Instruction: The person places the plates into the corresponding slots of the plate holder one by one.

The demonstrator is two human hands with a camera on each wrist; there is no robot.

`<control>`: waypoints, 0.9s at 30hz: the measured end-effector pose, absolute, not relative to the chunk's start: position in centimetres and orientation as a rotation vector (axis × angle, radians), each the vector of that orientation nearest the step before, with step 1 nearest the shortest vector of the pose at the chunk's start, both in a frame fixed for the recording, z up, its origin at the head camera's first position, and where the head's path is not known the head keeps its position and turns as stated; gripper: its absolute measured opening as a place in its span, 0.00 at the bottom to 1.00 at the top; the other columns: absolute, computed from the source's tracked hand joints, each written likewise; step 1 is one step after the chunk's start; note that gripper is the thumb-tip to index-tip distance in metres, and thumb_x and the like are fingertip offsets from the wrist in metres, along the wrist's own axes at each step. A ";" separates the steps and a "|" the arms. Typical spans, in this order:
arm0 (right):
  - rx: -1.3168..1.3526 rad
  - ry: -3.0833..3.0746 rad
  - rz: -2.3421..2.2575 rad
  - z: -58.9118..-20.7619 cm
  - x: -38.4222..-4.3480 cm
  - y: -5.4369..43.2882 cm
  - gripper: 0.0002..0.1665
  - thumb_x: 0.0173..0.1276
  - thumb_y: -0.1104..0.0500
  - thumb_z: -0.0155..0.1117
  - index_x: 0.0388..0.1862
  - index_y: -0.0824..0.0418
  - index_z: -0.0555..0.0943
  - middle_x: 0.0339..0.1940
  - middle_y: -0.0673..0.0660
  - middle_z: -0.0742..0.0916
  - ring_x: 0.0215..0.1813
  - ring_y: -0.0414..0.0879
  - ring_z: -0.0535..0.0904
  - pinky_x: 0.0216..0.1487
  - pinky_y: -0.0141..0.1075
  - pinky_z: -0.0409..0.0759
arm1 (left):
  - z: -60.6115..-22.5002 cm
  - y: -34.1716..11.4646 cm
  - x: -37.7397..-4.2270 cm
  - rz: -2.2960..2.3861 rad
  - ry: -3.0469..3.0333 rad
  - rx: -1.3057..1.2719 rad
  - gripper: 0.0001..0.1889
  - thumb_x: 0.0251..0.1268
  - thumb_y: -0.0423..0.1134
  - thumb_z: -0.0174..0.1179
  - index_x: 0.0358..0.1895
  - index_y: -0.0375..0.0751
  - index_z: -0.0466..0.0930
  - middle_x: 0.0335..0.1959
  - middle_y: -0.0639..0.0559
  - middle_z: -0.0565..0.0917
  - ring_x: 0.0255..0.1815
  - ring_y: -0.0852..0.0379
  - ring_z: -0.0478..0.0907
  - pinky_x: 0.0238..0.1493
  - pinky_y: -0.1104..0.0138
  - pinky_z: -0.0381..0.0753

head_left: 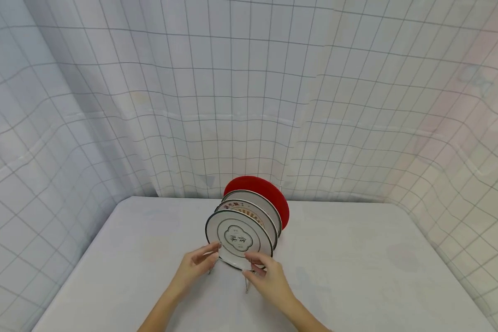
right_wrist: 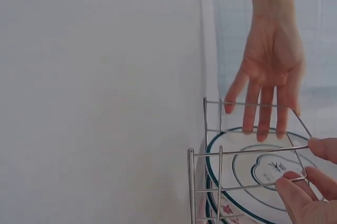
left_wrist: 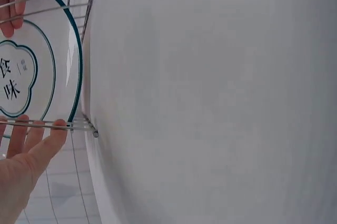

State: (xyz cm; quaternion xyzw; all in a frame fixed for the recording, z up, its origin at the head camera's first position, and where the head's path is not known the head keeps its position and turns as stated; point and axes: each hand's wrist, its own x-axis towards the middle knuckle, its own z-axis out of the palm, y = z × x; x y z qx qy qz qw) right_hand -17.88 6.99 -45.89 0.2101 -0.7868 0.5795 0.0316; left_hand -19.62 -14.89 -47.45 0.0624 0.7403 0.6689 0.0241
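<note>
A metal wire plate rack (right_wrist: 220, 182) stands on the table with several plates upright in it. Its front plate (head_left: 232, 257) is white with a dark teal rim and lettering in a scalloped frame. A patterned plate (head_left: 269, 226), a plain pale plate (head_left: 251, 197) and a red plate (head_left: 269, 190) stand behind it. My left hand (head_left: 196, 266) touches the rack's left side, its fingers straight along the wires in the right wrist view. At the opposite side, my right hand (head_left: 269, 279) pinches the rack's near wire end between thumb and fingers.
The table (head_left: 348, 267) has a white cover and stretches to both sides of the rack. White grid-patterned curtains (head_left: 249, 101) hang behind the table and along its left and right sides.
</note>
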 end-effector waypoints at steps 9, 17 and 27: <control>0.733 -2.445 1.943 -45.2 -19.4 11.7 0.23 0.57 0.68 0.65 0.53 0.73 0.74 0.51 0.68 0.79 0.52 0.58 0.75 0.53 0.37 0.75 | -47.7 -10.7 -18.7 2.176 2.363 0.196 0.21 0.59 0.32 0.59 0.56 0.29 0.73 0.53 0.37 0.77 0.53 0.42 0.74 0.38 0.73 0.79; 0.875 -2.421 1.887 -45.3 -20.8 14.2 0.23 0.58 0.72 0.62 0.53 0.76 0.73 0.51 0.71 0.78 0.52 0.50 0.75 0.54 0.43 0.73 | -47.5 -8.0 -18.7 2.243 2.416 0.185 0.22 0.56 0.33 0.63 0.54 0.28 0.74 0.51 0.36 0.78 0.51 0.39 0.75 0.38 0.72 0.79; 0.977 -2.422 1.693 -45.6 -22.0 16.4 0.21 0.59 0.73 0.60 0.53 0.74 0.74 0.50 0.69 0.79 0.51 0.60 0.75 0.52 0.50 0.73 | -47.7 -5.5 -18.8 2.241 2.536 0.138 0.22 0.51 0.35 0.66 0.51 0.31 0.78 0.47 0.41 0.81 0.47 0.44 0.78 0.55 0.56 0.71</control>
